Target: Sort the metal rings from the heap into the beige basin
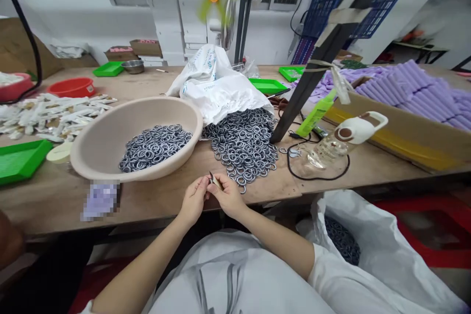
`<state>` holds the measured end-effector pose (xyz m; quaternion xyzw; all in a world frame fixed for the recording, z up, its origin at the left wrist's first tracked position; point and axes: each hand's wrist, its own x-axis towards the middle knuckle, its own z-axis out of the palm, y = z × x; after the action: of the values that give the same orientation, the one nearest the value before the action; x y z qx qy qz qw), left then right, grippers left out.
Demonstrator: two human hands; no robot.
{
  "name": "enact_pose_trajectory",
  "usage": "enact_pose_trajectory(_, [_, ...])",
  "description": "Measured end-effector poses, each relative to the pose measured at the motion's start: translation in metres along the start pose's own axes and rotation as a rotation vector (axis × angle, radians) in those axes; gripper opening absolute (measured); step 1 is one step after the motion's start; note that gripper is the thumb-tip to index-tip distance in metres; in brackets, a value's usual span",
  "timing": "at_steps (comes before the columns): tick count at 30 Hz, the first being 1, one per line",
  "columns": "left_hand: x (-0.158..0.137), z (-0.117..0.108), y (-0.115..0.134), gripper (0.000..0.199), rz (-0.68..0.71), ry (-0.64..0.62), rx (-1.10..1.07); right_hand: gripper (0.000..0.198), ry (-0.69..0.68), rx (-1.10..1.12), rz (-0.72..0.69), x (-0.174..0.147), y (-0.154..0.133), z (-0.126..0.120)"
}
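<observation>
My hands meet just above the table's front edge. Closed in a pinch, my left hand (195,199) holds what appears to be a grey ring, mostly covered by the fingers. My right hand (230,199) grips a small pointed blade (211,176), its dark tip up beside the left thumb. Just beyond them a heap of grey rings (245,144) spills from a white sack (217,91). To the left, a large beige basin (99,132) contains more of the same rings.
A bottle (327,144) and black cable (316,178) lie right of a slanted dark post (312,64). White pieces (62,113) cover the left table. A box (397,130) holds purple rolls. A ring-filled sack (382,240) stands below right. Someone's arm (9,238) shows far left.
</observation>
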<state>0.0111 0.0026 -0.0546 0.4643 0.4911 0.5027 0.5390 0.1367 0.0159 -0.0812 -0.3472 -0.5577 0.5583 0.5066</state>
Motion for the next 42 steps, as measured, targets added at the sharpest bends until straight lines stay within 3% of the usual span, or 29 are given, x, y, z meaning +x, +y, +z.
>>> enact_pose_trajectory(5, [0.002,-0.003,0.0,0.049,0.081,-0.029,0.048,0.04,-0.007,0.009,-0.061,0.008,0.004,0.002])
enact_pose_trajectory(11, [0.01,-0.004,-0.001,0.05,0.065,-0.064,0.012,0.038,0.093,-0.107,-0.159,0.015,0.006,0.001])
enact_pose_trajectory(20, [0.007,-0.008,0.002,0.048,0.099,-0.09,-0.035,0.039,0.029,-0.102,-0.179,0.016,0.004,0.002])
enact_pose_trajectory(28, [0.007,-0.007,0.007,0.052,0.048,-0.11,-0.096,0.047,0.042,-0.066,-0.115,0.015,-0.004,0.005])
enact_pose_trajectory(33, [0.001,-0.004,0.013,0.048,-0.07,-0.064,-0.168,0.049,-0.025,-0.017,-0.024,0.02,-0.021,0.006])
enact_pose_trajectory(37, [-0.015,0.005,0.025,0.045,-0.232,-0.075,-0.367,0.05,0.0,-0.102,-0.003,0.017,-0.046,-0.001])
enact_pose_trajectory(42, [-0.03,0.013,0.032,0.047,-0.299,-0.045,-0.533,0.042,-0.012,-0.576,-0.174,-0.01,-0.067,-0.009])
